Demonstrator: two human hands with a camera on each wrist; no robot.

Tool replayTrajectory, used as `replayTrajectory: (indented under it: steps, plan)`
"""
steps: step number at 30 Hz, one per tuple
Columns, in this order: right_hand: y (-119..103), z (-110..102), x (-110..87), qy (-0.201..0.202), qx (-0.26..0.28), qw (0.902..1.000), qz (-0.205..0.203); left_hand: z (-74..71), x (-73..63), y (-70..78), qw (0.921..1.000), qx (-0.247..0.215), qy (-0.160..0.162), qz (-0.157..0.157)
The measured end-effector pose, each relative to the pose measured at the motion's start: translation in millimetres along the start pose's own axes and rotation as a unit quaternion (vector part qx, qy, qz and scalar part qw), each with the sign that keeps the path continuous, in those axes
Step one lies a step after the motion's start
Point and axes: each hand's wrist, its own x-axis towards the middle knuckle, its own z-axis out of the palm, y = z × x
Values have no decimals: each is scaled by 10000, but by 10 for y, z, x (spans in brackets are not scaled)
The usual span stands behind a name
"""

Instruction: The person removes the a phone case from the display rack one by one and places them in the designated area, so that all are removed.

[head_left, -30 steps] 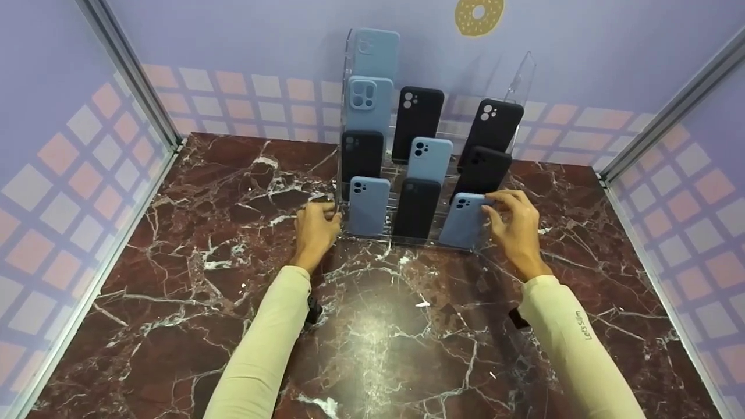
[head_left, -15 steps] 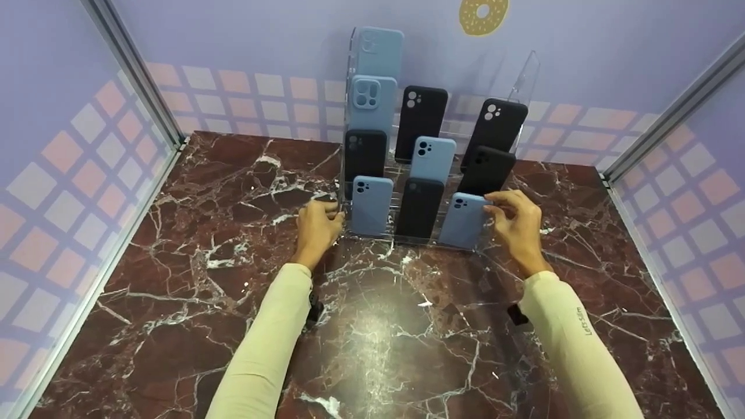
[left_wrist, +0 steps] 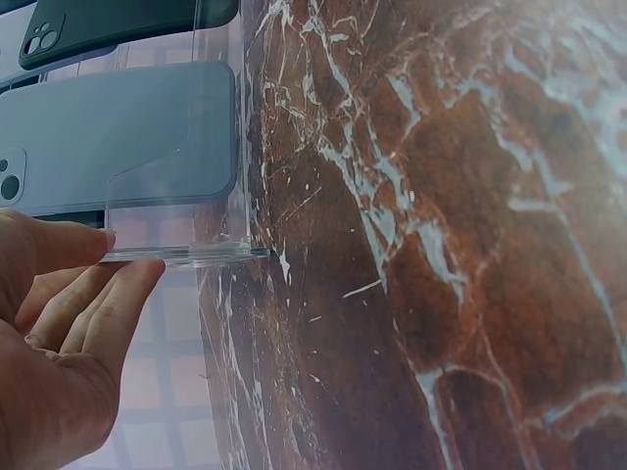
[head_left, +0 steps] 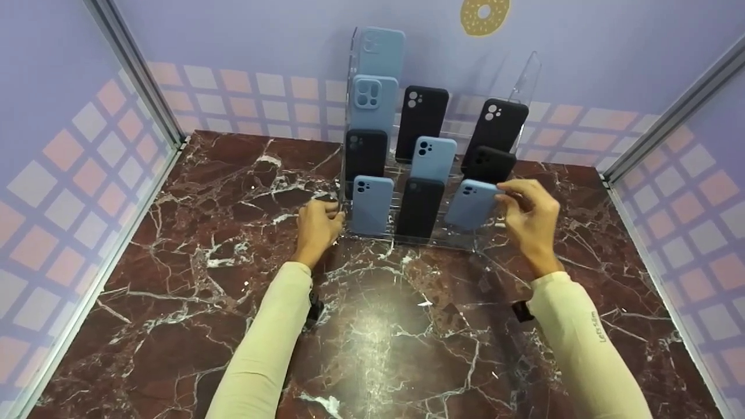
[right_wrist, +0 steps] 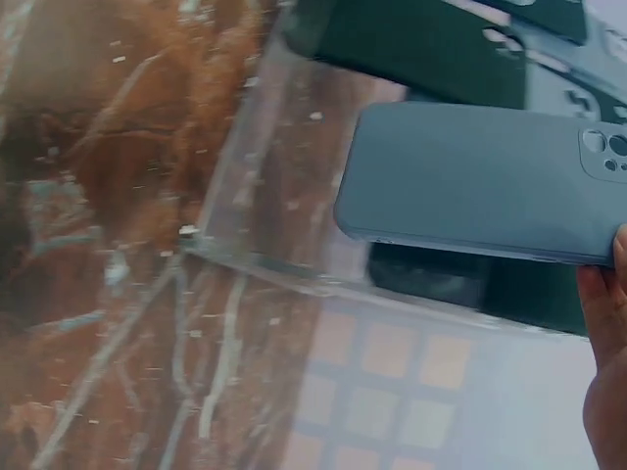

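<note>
My right hand (head_left: 531, 218) pinches a light blue phone case (head_left: 470, 205) by its upper right edge. In the right wrist view the blue case (right_wrist: 470, 181) is held tilted, its lower end raised off the front ledge. My left hand (head_left: 317, 228) grips the left side panel of a clear acrylic display stand (left_wrist: 176, 257) between thumb and fingers. Another blue case (head_left: 372, 205) stands at the front left of the stand, just right of that hand. Beside it in the middle is a black case (head_left: 419, 209).
Several more cases fill the tiers behind, among them a black case (head_left: 496, 129) at the right and a blue case (head_left: 381, 49) at top left. The stand rests on a dark red marbled table (head_left: 233, 326). A tiled-pattern wall (head_left: 233, 35) rises behind it.
My right hand has moved up and a little right, lifting the blue case out of the front right slot. The left hand stays at the stand's side.
</note>
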Motion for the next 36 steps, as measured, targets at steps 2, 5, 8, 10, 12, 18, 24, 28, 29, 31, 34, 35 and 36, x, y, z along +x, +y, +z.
replayTrajectory:
  steps: [2,5,8,10,12,18,24,28,29,31,34,35,36]
  plan:
    - [-69,-24,47,105,96,9999,-37,-3,0,-4,10000,-21,8,16]
    - [-146,-61,93,151,201,9996,-83,1,4,-10,10000,-40,9,26]
    - [-174,-63,88,112,297,9994,-127,-3,8,-15,10000,-47,13,18]
    - [-167,-53,53,2,257,9996,-154,-9,9,-17,10000,-44,15,23]
    - [-189,-36,0,-138,280,9994,-153,-14,11,-18,10000,-19,26,44]
    - [-272,45,-212,-698,373,9969,41,-5,14,-17,10000,-28,0,16]
    - [-304,189,-459,-1277,254,9912,224,0,13,-17,10000,-16,-28,4]
    - [-291,320,-629,-1646,398,9836,616,0,15,-14,10000,13,-34,14]
    - [-287,355,-670,-1735,484,9804,794,0,15,-12,10000,18,-37,17]
    - [-280,427,-739,-1885,621,9732,1163,-6,13,-8,10000,42,-29,6]
    - [-263,528,-820,-2020,751,9612,1719,-9,11,-3,10000,43,-20,16]
    - [-251,559,-841,-2037,742,9584,1857,-9,10,-2,10000,49,-16,17]
    - [-241,590,-858,-2041,700,9566,1959,-10,9,-2,10000,57,-12,22]
